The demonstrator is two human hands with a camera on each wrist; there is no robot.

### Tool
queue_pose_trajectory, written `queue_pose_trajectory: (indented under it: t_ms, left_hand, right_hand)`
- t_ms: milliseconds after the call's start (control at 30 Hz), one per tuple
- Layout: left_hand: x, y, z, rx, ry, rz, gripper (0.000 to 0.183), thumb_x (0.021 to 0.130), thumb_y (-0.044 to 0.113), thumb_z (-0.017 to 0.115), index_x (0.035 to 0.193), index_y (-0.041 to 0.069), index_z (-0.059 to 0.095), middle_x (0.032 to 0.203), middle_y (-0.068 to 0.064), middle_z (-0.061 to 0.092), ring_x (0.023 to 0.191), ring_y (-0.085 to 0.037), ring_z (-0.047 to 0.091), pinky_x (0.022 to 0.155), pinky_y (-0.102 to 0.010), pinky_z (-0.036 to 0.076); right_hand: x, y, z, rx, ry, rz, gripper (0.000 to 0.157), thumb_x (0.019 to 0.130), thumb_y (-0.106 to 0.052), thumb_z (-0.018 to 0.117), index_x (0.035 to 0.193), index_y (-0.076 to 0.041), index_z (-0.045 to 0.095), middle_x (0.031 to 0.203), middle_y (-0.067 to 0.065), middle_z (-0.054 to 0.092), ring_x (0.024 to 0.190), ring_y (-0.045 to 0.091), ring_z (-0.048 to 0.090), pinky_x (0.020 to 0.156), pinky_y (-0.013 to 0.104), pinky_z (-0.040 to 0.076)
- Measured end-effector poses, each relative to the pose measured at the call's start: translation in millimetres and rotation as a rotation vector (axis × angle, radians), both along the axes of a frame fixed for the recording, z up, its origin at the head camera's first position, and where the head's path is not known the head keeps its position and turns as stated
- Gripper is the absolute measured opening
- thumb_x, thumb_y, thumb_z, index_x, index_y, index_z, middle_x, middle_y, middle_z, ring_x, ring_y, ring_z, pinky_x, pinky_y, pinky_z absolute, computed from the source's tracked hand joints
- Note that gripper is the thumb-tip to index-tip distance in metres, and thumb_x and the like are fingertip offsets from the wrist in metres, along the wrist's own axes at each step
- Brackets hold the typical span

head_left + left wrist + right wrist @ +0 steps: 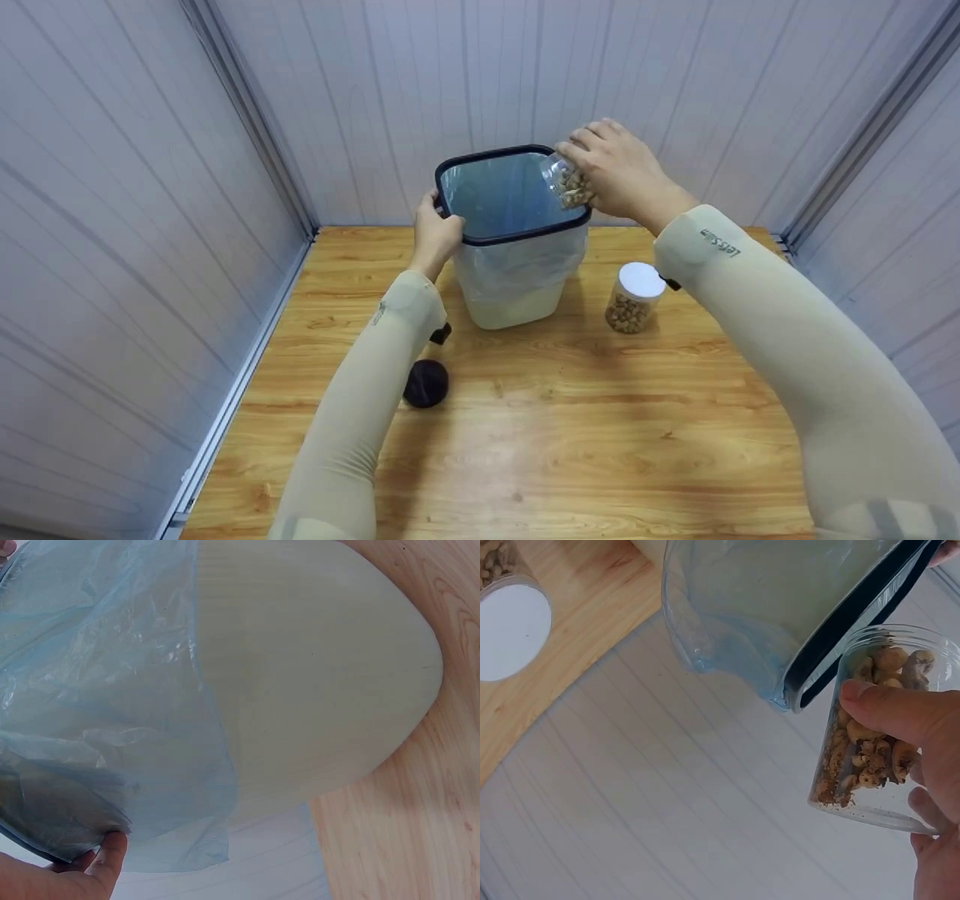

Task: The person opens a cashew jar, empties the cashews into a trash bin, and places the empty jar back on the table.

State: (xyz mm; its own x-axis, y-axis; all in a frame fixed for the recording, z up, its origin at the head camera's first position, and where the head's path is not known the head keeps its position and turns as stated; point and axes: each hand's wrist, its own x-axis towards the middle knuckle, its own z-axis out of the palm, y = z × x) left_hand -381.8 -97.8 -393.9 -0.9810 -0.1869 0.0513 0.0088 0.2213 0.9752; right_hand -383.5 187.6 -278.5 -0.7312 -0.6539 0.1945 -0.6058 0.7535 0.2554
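A cream trash bin (517, 311) stands on the table, lined with a pale blue plastic bag (517, 262) folded over its outside under a black rim (525, 237). My left hand (437, 236) grips the rim at its left side, thumb on the near side. In my right hand (619, 171) is a clear plastic jar (566, 184), tipped over the bin's right edge. Cashew-like nuts (874, 739), some dark and crumbly, lie inside the jar. The right wrist view shows the jar's mouth uncovered, turned toward the bin. What lies at the bin's bottom is hidden.
A second jar of nuts (628, 311) with a white lid (641, 280) stands right of the bin on the wooden table (540, 450). Beside my left forearm lies a round black lid (427, 384). White panel walls (360, 112) enclose the back and both sides.
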Motion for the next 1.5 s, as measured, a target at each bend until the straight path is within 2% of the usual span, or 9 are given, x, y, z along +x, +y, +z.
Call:
queue_pose_trajectory:
  t_ms: [400, 700, 1067, 1167, 1300, 1500]
  left_hand:
    - [0.3, 0.2, 1.7, 0.001, -0.031, -0.018, 0.077, 0.097, -0.002, 0.051, 0.17, 0.001, 0.028, 0.173, -0.02, 0.039, 0.159, -0.033, 0.042, 0.127, -0.041, 0.042]
    - [1.6, 2.6, 1.9, -0.003, -0.015, -0.011, 0.076, 0.097, -0.003, 0.051, 0.17, 0.001, 0.029, 0.171, -0.02, 0.042, 0.157, -0.033, 0.044, 0.127, -0.042, 0.043]
    - [3.6, 4.1, 2.5, 0.002, -0.024, -0.013, 0.077, 0.098, -0.003, 0.051, 0.17, 0.001, 0.027, 0.173, -0.02, 0.039, 0.159, -0.034, 0.042, 0.128, -0.041, 0.042]
    - [3.9, 4.4, 2.4, -0.002, -0.017, -0.014, 0.076, 0.098, -0.003, 0.051, 0.17, 0.001, 0.027, 0.172, -0.02, 0.04, 0.158, -0.034, 0.043, 0.127, -0.041, 0.042]
    - [3.3, 5.1, 2.1, 0.002, -0.006, -0.014, 0.076, 0.097, -0.004, 0.05, 0.17, 0.0, 0.028, 0.171, -0.02, 0.041, 0.157, -0.033, 0.044, 0.127, -0.041, 0.043]
    - [1.7, 6.7, 1.2, 0.009, 0.009, -0.004, 0.076, 0.096, -0.005, 0.05, 0.169, -0.001, 0.029, 0.17, -0.021, 0.042, 0.156, -0.033, 0.045, 0.127, -0.041, 0.043]
  right_hand:
    - [-0.8, -0.5, -0.6, 0.001, 0.038, 0.016, 0.078, 0.083, 0.004, 0.078, 0.156, -0.002, 0.051, 0.153, 0.026, 0.055, 0.145, 0.048, 0.048, 0.131, 0.06, 0.032]
    - [-0.5, -0.5, 0.2, 0.036, 0.047, 0.018, 0.074, 0.086, 0.007, 0.073, 0.156, -0.003, 0.051, 0.153, 0.027, 0.054, 0.146, 0.047, 0.047, 0.131, 0.06, 0.032]
    - [-0.9, -1.2, 0.3, 0.058, 0.057, 0.031, 0.075, 0.085, 0.007, 0.075, 0.156, -0.003, 0.051, 0.153, 0.027, 0.054, 0.146, 0.047, 0.047, 0.13, 0.061, 0.032]
    - [-1.3, -1.0, 0.4, 0.072, 0.06, 0.032, 0.074, 0.087, 0.007, 0.074, 0.156, -0.003, 0.051, 0.153, 0.027, 0.054, 0.146, 0.047, 0.046, 0.13, 0.061, 0.032]
    - [-1.6, -0.2, -0.3, 0.084, 0.073, 0.046, 0.064, 0.094, 0.006, 0.068, 0.155, -0.003, 0.052, 0.153, 0.027, 0.055, 0.146, 0.047, 0.047, 0.13, 0.06, 0.033]
    - [-1.8, 1.7, -1.5, 0.08, 0.098, 0.065, 0.062, 0.094, 0.008, 0.068, 0.153, -0.003, 0.054, 0.151, 0.027, 0.057, 0.145, 0.046, 0.049, 0.129, 0.059, 0.036]
